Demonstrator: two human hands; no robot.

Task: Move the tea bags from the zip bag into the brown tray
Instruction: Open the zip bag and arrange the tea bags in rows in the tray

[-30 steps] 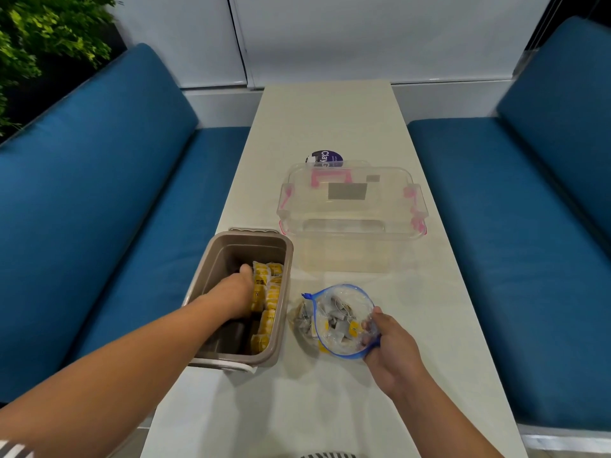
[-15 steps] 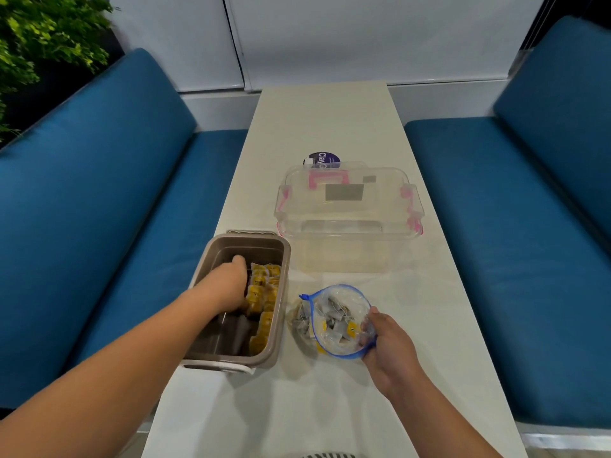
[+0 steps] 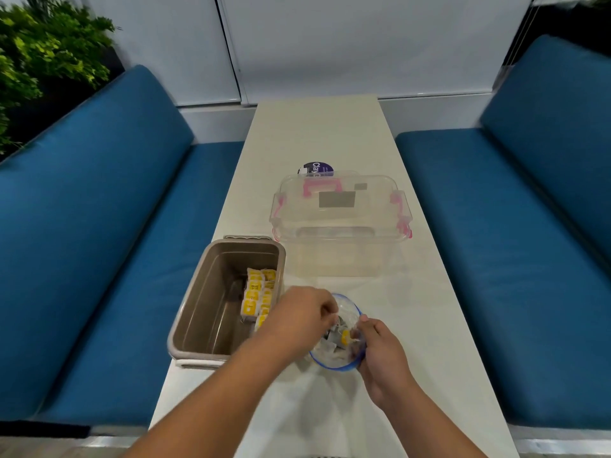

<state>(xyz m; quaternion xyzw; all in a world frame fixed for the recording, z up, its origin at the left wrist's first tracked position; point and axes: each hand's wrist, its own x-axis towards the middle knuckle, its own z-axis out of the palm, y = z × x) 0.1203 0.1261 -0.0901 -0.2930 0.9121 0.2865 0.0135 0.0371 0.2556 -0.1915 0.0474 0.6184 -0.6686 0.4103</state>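
Low in the centre of the frame, both hands meet at the zip bag (image 3: 335,353), a clear pouch with a blue rim whose mouth gapes open toward the camera on the pale table (image 3: 330,133). The left hand (image 3: 299,317) reaches in from the lower left, its fingers curled together and dipped into the bag's opening; whether they actually pinch a tea bag cannot be told, because the knuckles hide the tips. The right hand (image 3: 380,352) comes from the lower right and clamps the bag's near right edge between thumb and fingers, holding the mouth open. Inside the pouch lie loose tea bags (image 3: 340,337), grey paper with a yellow tag showing.

Just left of the zip bag stands the brown tray (image 3: 198,309), a deep rectangular bin at the table's left edge. Against its right wall sit stacked tea bags with yellow labels (image 3: 256,297), in a column from the middle of the tray toward its near end; the rest of the tray floor is bare.

Above the hands, toward the frame's centre, is a clear storage box (image 3: 340,223) with pink latches and a pink handle, its lid on. Behind it peeks a round purple lid (image 3: 318,168) with white lettering. Blue bench cushions (image 3: 99,226) flank the table on both sides, and green foliage (image 3: 43,51) fills the upper left corner.
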